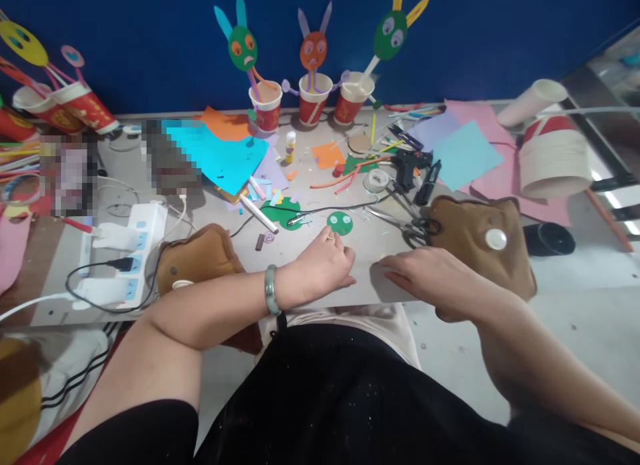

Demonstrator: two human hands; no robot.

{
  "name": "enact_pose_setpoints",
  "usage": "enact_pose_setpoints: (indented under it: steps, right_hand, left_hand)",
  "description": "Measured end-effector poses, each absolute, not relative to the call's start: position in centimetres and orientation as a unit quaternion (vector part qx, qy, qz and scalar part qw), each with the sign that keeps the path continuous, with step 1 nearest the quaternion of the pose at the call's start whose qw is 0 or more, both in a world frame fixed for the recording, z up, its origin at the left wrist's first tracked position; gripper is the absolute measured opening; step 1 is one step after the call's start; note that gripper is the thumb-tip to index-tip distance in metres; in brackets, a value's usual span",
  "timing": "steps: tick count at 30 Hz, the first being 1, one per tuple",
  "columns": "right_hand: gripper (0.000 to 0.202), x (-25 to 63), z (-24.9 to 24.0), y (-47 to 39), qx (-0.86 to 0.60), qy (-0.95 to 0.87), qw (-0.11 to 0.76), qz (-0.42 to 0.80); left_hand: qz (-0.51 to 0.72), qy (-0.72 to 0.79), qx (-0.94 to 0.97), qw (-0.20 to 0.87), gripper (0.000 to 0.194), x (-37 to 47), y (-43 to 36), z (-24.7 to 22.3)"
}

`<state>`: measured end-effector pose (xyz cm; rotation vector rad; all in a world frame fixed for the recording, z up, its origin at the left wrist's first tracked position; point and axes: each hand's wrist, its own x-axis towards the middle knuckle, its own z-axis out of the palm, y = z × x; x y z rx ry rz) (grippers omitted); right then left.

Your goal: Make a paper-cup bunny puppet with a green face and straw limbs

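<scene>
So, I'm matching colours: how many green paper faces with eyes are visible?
3: a loose face on the table just beyond the left hand; a blue-eared face and a yellow-eared face above cups at the back. Others may be hidden.

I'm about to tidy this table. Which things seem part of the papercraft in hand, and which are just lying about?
Likely part of it:
- green paper disc with eyes, just beyond the left hand
- scissors
- glue stick
- glue gun

Probably just lying about:
- brown pad beyond the right hand
- black cylinder beside it
</scene>
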<state>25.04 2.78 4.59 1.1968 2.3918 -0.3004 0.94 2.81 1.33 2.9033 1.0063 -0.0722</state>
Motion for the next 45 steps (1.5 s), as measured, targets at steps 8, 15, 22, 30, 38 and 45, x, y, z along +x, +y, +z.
enact_pose_setpoints:
  steps: [8,15,22,30,38,45]
  right_hand:
    - [0.062,24.5,4.0,1.9,0.582,0.767,0.261,-0.072]
    - [0.065,22.8,2.9,2.4,0.613,0.737,0.273,-0.079]
    - [0.070,22.0,2.7,2.3,0.614,0.733,0.278,-0.088]
    - [0.056,24.6,2.0,2.9,0.621,0.768,0.134,-0.074]
    - [0.045,23.6,1.3,5.5,0.668,0.729,0.088,-0.122]
    - [0.042,21.8,1.8,6.4,0.679,0.711,0.129,-0.127]
  left_hand:
    - [-0.026,0.331,0.943,0.035,0.055,1.0,2.5,1.1]
    - [-0.038,0.332,0.942,0.037,0.058,1.0,2.4,1.2]
    - [-0.048,0.329,0.942,0.035,0.059,1.1,2.4,1.1]
    - [-0.047,0.331,0.942,0.034,0.056,1.0,2.3,1.4]
    - [-0.027,0.327,0.945,0.017,0.058,1.0,2.3,0.8]
    - [-0.001,0.335,0.942,0.016,0.056,1.2,2.2,-0.2]
